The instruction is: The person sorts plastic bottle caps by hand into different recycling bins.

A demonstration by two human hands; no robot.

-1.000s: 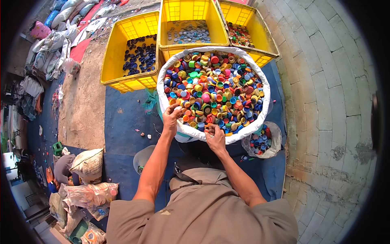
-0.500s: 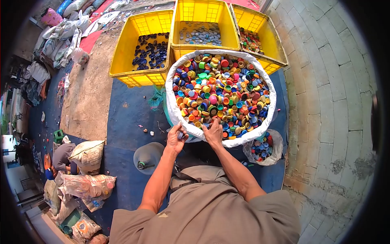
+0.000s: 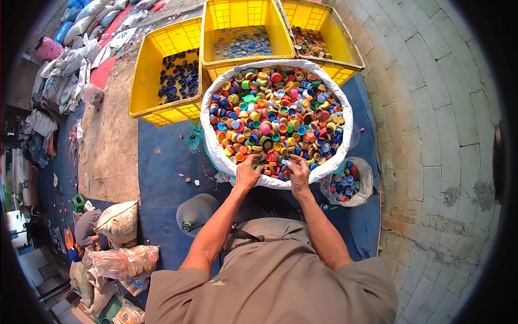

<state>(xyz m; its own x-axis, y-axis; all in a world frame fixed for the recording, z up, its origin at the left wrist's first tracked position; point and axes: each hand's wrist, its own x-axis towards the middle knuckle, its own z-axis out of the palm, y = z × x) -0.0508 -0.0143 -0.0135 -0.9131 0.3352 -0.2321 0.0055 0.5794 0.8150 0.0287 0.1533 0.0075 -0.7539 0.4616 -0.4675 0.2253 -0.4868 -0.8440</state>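
A big white sack [image 3: 211, 147] stands open in front of me, filled with mixed coloured bottle caps [image 3: 276, 117]. My left hand [image 3: 247, 174] rests at the sack's near rim, fingers curled among the caps. Just to its right, my right hand [image 3: 299, 171] reaches over the same rim with fingers in the caps. Whether either hand grips a cap is hidden by the fingers.
Three yellow crates stand behind the sack: the left crate [image 3: 144, 81] with dark blue caps, the middle crate [image 3: 244, 16] with pale caps, the right crate [image 3: 340, 40] with mixed caps. A small bag of caps [image 3: 350, 183] sits right of the sack, a water jug [image 3: 195, 211] at left, a brick wall [image 3: 431, 135] at right.
My left hand moved from outside the sack's rim back in among the caps. My right hand shifted a little right along the rim. The view swung slightly.
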